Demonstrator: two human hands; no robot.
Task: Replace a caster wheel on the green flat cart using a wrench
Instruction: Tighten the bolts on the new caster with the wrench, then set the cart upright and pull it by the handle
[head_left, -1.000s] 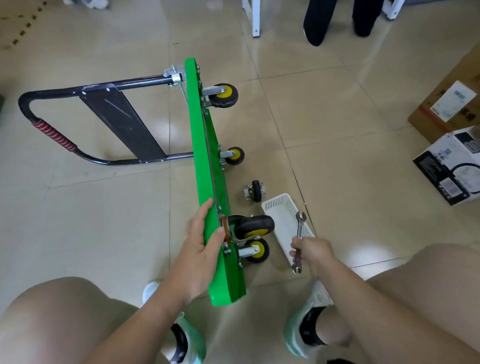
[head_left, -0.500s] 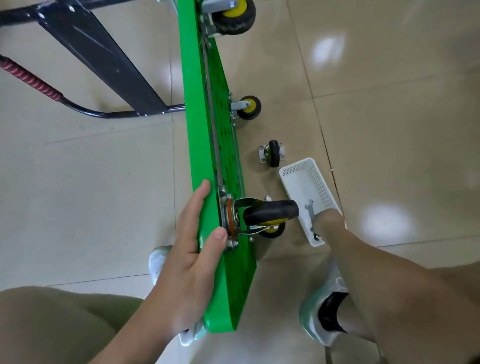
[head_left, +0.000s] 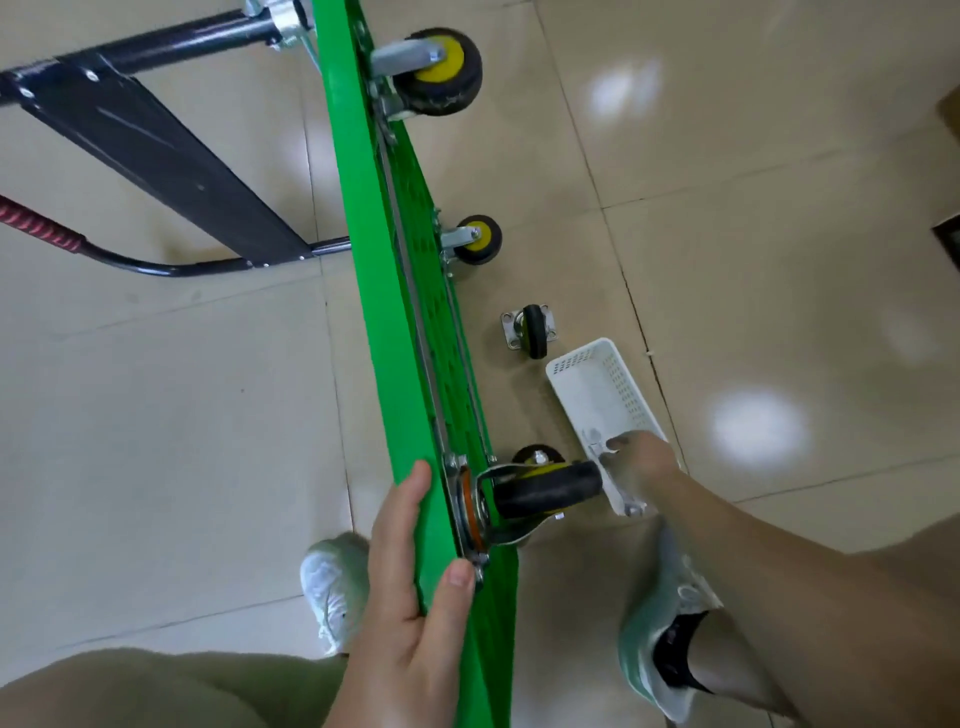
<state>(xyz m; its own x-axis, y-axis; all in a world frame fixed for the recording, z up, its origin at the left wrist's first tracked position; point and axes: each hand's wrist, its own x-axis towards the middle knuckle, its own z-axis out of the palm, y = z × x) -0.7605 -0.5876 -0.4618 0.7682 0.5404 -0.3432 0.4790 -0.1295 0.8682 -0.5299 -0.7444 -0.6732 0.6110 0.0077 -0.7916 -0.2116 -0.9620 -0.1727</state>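
Note:
The green flat cart (head_left: 384, 291) stands on its side edge on the tiled floor, wheels pointing right. My left hand (head_left: 410, 587) grips its near top edge, thumb beside the mounting plate of the large black caster (head_left: 545, 488). My right hand (head_left: 641, 462) is down in the near end of the white basket (head_left: 592, 384), holding a silver wrench (head_left: 602, 457) whose open jaw shows by my fingers. A loose black caster wheel (head_left: 530, 332) with a metal plate lies on the floor beyond the basket.
Two yellow-hubbed casters (head_left: 441, 70) (head_left: 475, 239) stay mounted farther along the cart. The black folding handle (head_left: 156, 150) with a red grip lies flat to the left. My shoes (head_left: 332, 587) (head_left: 665, 639) are planted close under the cart and basket.
My right hand has lowered the wrench from above the floor into the white basket. My head has moved closer to the cart. The left hand keeps its hold on the cart edge.

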